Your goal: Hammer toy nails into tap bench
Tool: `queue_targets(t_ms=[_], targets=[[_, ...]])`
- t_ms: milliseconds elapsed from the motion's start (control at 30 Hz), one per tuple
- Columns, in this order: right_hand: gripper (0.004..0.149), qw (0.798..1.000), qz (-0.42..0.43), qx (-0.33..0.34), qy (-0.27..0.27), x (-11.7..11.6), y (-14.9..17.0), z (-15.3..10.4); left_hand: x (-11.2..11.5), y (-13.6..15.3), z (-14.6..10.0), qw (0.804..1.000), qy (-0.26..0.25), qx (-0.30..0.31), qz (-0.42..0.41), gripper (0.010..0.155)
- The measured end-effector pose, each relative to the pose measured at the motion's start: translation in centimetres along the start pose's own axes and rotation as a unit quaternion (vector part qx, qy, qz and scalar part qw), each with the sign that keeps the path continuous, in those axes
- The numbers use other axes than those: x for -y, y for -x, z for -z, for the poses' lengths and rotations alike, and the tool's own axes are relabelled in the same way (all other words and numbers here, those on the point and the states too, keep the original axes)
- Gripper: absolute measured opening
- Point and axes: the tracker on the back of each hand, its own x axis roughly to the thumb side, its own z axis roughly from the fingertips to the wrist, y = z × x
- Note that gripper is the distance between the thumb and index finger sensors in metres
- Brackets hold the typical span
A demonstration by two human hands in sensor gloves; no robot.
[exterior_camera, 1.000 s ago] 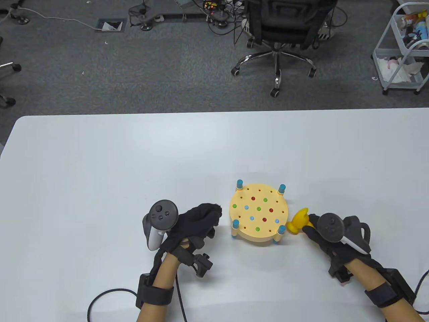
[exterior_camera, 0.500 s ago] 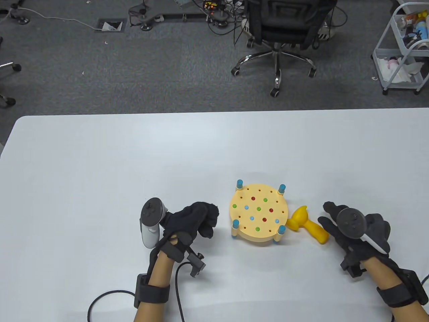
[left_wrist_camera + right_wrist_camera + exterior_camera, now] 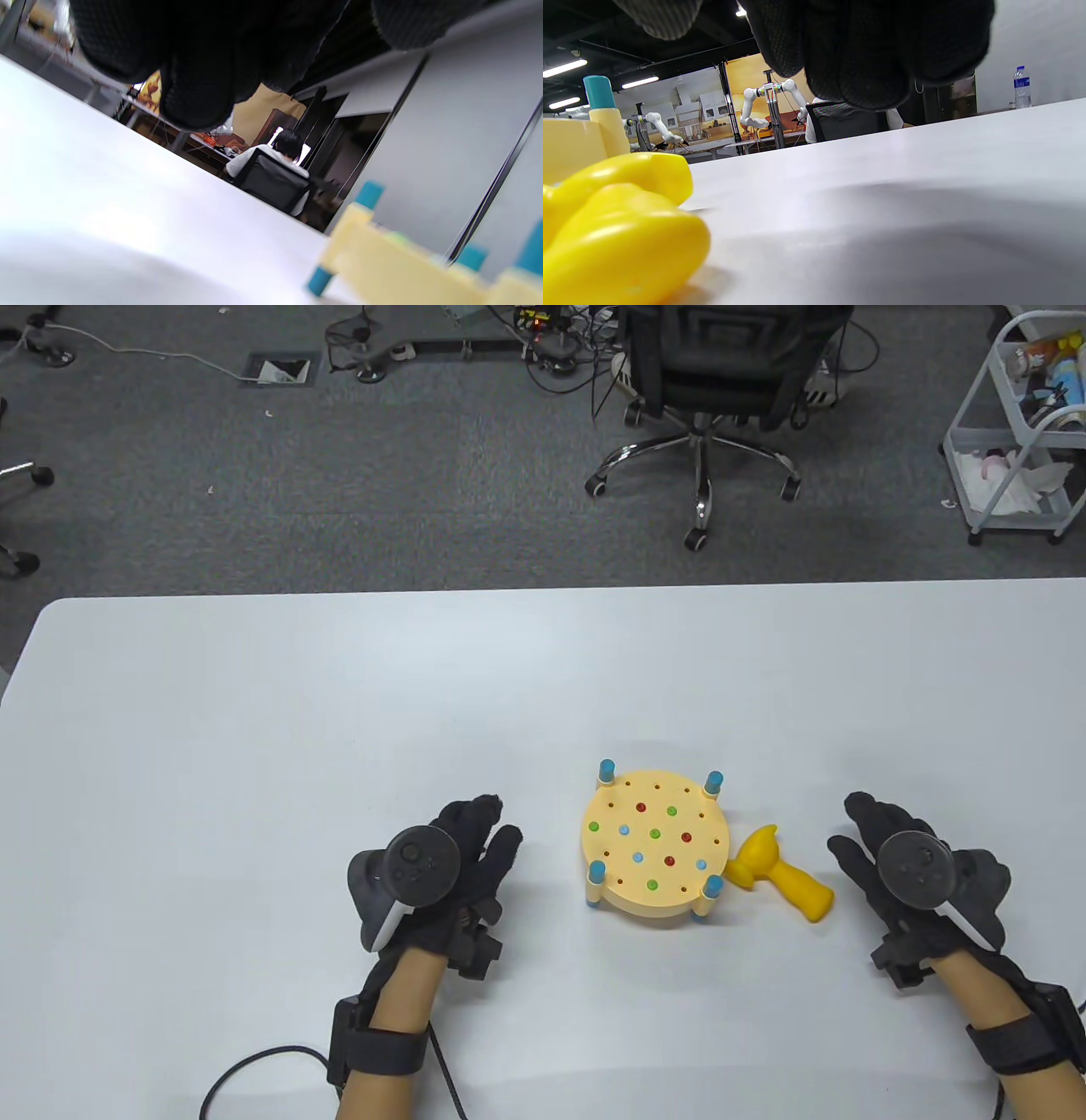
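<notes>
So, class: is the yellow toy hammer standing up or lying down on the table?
Lying down. The hammer rests on its side on the table, head toward the tap bench, with neither hand holding it.

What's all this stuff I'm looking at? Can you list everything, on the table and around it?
tap bench: one, pale yellow round top on blue-capped legs, near edge of the table, between the hands.
toy nails: several, red, green and blue, set in the bench top.
toy hammer: one, yellow, lying on the table right of the bench.
table: one, white.
office chair: one, black, on the floor beyond the table.
cart: one, white, far right.
left hand: black glove, open, left of the bench.
right hand: black glove, open, right of the hammer.
</notes>
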Motion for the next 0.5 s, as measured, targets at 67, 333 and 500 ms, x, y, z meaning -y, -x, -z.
queue_targets(t_ms=[67,333,500], targets=[[0.077,1.000,-0.015,-0.003,0.011,0.1,0.1,-0.1,0.3,-0.2,0.0,0.997,0.001,-0.001,0.078,0.066],[0.081,1.000,-0.027,0.002,0.011,-0.1,-0.2,-0.1,0.5,-0.3,-0.1,0.991,-0.008,-0.003,0.130,0.074],[0.081,1.000,-0.028,0.011,0.003,-0.4,-0.5,-0.2,1.3,-0.8,-0.1,0.985,0.024,0.013,0.170,0.079]])
